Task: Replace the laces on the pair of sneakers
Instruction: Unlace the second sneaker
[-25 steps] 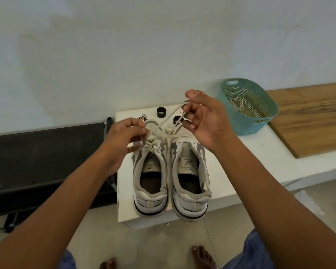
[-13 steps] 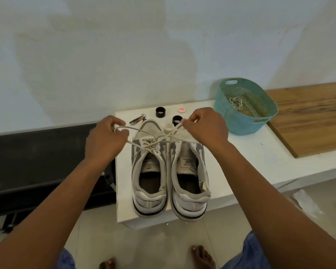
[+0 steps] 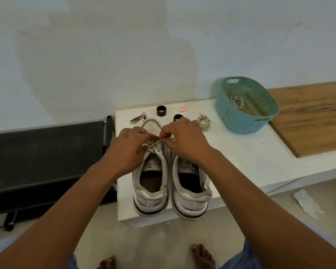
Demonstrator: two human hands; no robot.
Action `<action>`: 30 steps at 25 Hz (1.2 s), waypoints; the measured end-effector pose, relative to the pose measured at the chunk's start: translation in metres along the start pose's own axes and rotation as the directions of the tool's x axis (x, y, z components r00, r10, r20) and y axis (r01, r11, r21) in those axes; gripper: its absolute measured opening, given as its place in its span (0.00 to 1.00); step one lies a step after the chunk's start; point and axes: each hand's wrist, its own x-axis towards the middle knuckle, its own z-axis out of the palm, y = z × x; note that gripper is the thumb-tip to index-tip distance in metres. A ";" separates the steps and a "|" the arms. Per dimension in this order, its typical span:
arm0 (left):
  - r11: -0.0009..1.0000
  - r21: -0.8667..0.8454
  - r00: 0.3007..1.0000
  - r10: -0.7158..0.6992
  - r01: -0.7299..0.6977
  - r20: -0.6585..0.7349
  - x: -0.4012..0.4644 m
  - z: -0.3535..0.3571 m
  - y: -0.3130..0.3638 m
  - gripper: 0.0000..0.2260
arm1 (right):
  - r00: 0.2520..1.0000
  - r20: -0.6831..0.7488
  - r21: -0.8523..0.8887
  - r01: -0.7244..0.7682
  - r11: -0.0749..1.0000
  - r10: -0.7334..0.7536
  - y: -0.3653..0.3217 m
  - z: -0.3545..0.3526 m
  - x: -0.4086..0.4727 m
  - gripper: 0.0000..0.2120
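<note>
Now 2 hands, left hand [image 3: 127, 150] and right hand [image 3: 184, 141], both pinching lace [image 3: 153, 147] over left sneaker [image 3: 150, 183], toe-side of tongue, lace ends crosswise.

Matt cloth with worn rubbery soles is seen on the sneakers [image 3: 171, 183], and woven cloth in the lace [image 3: 155, 147]. The basket [image 3: 246, 105] is of perforated matt plastic, the board [image 3: 314, 117] of grained wood, the worktop [image 3: 250, 156] smooth white.

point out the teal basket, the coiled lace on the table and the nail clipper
teal basket [image 3: 239, 121], head view, front outer wall
coiled lace [image 3: 204, 121], head view, middle of the coil
nail clipper [image 3: 138, 118], head view, middle of its metal body
</note>
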 end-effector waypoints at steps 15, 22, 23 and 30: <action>0.758 0.248 0.794 -0.598 0.603 -0.105 -0.019 -0.039 -0.025 0.03 | 0.645 -0.321 0.626 -0.406 0.666 0.694 0.019 -0.046 0.000 0.05; 0.738 0.289 0.785 -0.612 0.609 -0.091 -0.019 -0.040 -0.025 0.01 | 0.569 -0.589 0.191 -0.591 0.783 0.573 0.029 -0.060 -0.006 0.09; 0.727 0.297 0.777 -0.621 0.618 -0.097 -0.020 -0.040 -0.026 0.01 | 0.612 -0.591 0.040 -0.629 0.777 0.526 0.030 -0.059 -0.006 0.10; 0.822 0.269 0.855 -0.519 0.502 -0.008 -0.017 -0.022 -0.026 0.10 | 0.853 -0.237 -0.275 -0.517 0.811 0.464 0.019 -0.046 -0.011 0.10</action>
